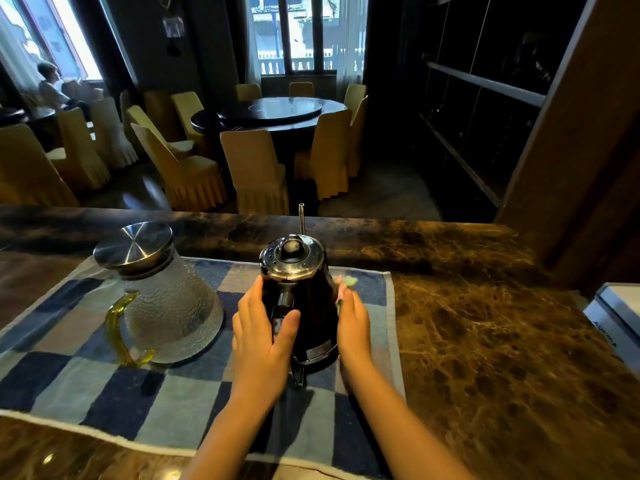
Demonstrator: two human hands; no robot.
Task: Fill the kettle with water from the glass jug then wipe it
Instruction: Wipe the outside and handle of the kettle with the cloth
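A dark kettle [304,306] with a shiny metal lid and a thin spout stands on a blue checked towel [104,386]. My left hand [263,334] holds its left side, fingers along the body and thumb across the handle. My right hand [353,327] presses a small pale cloth [346,283] against the kettle's right side. Left of the kettle stands the textured glass jug [169,299] with a steel lid and a yellow handle, untouched.
The towel lies on a brown marble counter [485,341]. A white box [620,313] sits at the counter's right edge. Beyond the counter are a round dining table [277,116], covered chairs, dark shelving on the right, and a seated person far left.
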